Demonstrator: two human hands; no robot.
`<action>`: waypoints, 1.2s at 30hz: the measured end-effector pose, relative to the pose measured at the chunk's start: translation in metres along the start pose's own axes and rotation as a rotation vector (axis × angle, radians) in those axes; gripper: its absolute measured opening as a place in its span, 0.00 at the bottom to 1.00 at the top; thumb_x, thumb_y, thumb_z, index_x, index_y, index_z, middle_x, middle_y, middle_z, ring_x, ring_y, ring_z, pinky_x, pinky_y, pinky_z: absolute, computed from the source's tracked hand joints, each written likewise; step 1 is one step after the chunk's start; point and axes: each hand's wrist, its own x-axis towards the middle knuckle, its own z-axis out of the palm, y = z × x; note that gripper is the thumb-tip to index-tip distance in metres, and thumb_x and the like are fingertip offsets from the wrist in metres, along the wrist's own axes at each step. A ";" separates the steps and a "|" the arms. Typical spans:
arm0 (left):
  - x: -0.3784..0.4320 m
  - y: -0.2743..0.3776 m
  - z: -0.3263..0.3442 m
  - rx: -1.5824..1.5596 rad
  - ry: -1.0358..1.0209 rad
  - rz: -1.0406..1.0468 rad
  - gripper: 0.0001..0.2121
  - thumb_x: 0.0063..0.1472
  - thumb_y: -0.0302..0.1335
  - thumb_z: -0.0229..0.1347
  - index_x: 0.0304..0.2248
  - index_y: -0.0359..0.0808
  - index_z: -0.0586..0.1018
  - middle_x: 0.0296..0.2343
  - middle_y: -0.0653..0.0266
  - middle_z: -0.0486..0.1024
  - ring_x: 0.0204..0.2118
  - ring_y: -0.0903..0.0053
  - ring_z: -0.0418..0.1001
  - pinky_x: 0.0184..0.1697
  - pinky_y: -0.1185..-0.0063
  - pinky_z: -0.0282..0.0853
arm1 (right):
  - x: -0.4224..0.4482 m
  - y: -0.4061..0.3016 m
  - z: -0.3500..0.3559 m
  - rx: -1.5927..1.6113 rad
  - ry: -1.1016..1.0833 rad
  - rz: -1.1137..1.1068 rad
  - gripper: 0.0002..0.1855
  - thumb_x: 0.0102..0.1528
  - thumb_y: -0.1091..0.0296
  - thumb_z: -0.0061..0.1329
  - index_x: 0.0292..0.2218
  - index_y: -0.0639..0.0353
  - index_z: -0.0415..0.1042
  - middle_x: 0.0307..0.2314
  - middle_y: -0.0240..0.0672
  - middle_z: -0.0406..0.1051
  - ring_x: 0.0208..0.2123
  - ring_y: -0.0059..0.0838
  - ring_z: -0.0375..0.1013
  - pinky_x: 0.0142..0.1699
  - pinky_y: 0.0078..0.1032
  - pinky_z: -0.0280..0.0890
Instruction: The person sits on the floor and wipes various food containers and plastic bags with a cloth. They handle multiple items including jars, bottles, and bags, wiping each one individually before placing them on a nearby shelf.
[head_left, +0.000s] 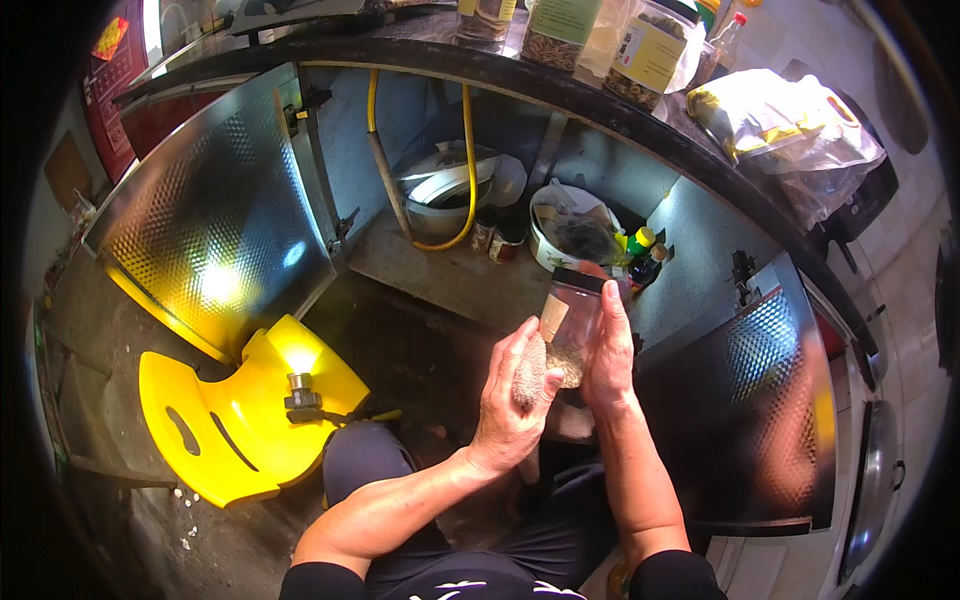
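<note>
A clear jar (574, 330) with a black lid and a paper label stands tilted between my hands, with pale grain-like bits at its bottom. My right hand (611, 356) grips its right side, the thumb or a finger reaching up to the lid. In my left hand (510, 397) is a greyish cloth (530, 373), held against the jar's lower left side. Behind the jar, inside the open cabinet, are a white basin (538, 238) with plastic bags and bottles next to it.
Two patterned cabinet doors (217, 210) stand open, left and right. A yellow plastic stool (232, 420) with a lit headlamp (301, 397) on it is at the left. Jars (649, 56) and a plastic bag (795, 127) sit on the dark countertop (420, 60). A yellow hose (472, 165) hangs inside the cabinet.
</note>
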 end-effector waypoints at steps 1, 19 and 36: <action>0.001 0.001 0.000 0.070 0.010 0.029 0.29 0.62 0.26 0.58 0.59 0.29 0.62 0.53 0.49 0.65 0.56 0.63 0.66 0.58 0.72 0.62 | -0.001 -0.004 -0.003 -0.010 -0.027 0.035 0.30 0.66 0.44 0.36 0.57 0.59 0.61 0.48 0.39 0.70 0.49 0.31 0.69 0.55 0.32 0.64; 0.038 -0.001 -0.016 -0.792 0.033 -0.565 0.27 0.72 0.43 0.40 0.57 0.27 0.64 0.52 0.56 0.69 0.55 0.71 0.67 0.60 0.74 0.59 | -0.031 0.019 0.013 -0.284 -0.159 0.017 0.31 0.52 0.53 0.57 0.51 0.64 0.66 0.44 0.35 0.69 0.47 0.26 0.67 0.54 0.26 0.61; 0.018 -0.016 -0.006 -0.955 0.054 -0.875 0.23 0.67 0.45 0.52 0.49 0.33 0.72 0.46 0.64 0.73 0.49 0.76 0.69 0.54 0.76 0.63 | 0.005 0.038 0.000 -0.666 -0.063 -0.902 0.39 0.41 0.72 0.65 0.51 0.64 0.58 0.36 0.37 0.72 0.36 0.28 0.74 0.46 0.25 0.69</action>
